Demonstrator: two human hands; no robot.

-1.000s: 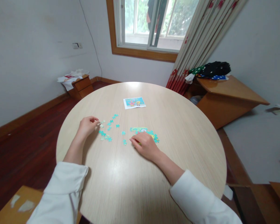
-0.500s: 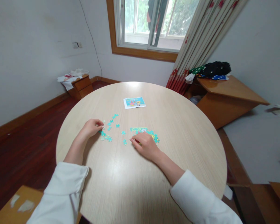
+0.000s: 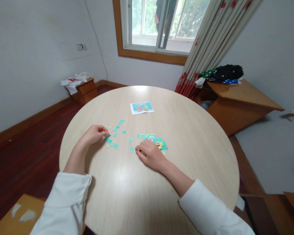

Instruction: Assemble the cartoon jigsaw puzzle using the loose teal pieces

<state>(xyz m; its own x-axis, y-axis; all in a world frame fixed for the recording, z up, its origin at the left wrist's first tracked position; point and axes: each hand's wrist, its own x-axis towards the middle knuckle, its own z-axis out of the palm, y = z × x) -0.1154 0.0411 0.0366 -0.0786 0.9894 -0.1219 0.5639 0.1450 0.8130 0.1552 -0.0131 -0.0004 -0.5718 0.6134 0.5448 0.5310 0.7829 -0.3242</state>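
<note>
My left hand [image 3: 97, 133] is closed in a pinch on a small puzzle piece [image 3: 108, 134], over a scatter of loose turquoise pieces [image 3: 109, 140]. To the right, a partly joined jigsaw puzzle [image 3: 159, 142] shows a yellow cartoon figure and a pale one on turquoise. My right hand [image 3: 150, 153] rests at its lower left edge, covering part of it. Its fingers are loosely bent, with a gap between thumb and forefinger and nothing seen in them. Two loose pieces, an upper one [image 3: 130, 139] and a lower one [image 3: 131, 149], lie just left of that hand.
A picture sheet [image 3: 142, 107] with the cartoon scene lies farther back on the round wooden table [image 3: 127, 195]. More turquoise pieces [image 3: 117, 127] trail toward it. Beyond the table stand a small cabinet [image 3: 87, 89] and a wooden desk [image 3: 245, 98] with clothes on top.
My right hand has shifted slightly left and down, uncovering more of the yellow figure in the puzzle. My left hand has barely moved; the piece at its fingertips has turned a little.
</note>
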